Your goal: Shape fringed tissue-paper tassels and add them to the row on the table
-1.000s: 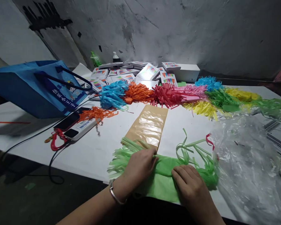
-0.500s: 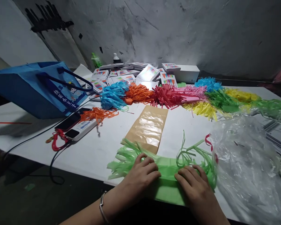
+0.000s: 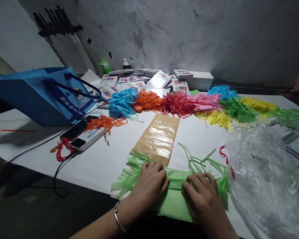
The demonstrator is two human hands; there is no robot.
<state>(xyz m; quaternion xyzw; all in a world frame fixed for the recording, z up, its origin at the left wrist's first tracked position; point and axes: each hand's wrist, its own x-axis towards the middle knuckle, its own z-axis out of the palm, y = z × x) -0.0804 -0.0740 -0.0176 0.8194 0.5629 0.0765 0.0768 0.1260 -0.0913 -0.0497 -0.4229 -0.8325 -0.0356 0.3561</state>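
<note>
Along the near edge of the bench [image 3: 196,134] lies fringed green tissue paper [image 3: 175,202]; left hand [image 3: 150,182] and right hand [image 3: 203,192] flank its folded middle, apparently steadying it, fingers [image 3: 194,182] curled, whether pinching I cannot tell.

Left fingers [image 3: 161,174], right fingers [image 3: 190,187] on fringed green paper [image 3: 174,200]; brown sheet [image 3: 157,137] beyond.

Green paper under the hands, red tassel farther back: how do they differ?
The green paper is light green; the red tassel is red. The green paper has a broad uncut middle, while the red tassel spreads into a bushy tuft. The left hand and right hand touch the green paper; neither touches the red tassel. Both show thin strips and lie on the table.
</note>
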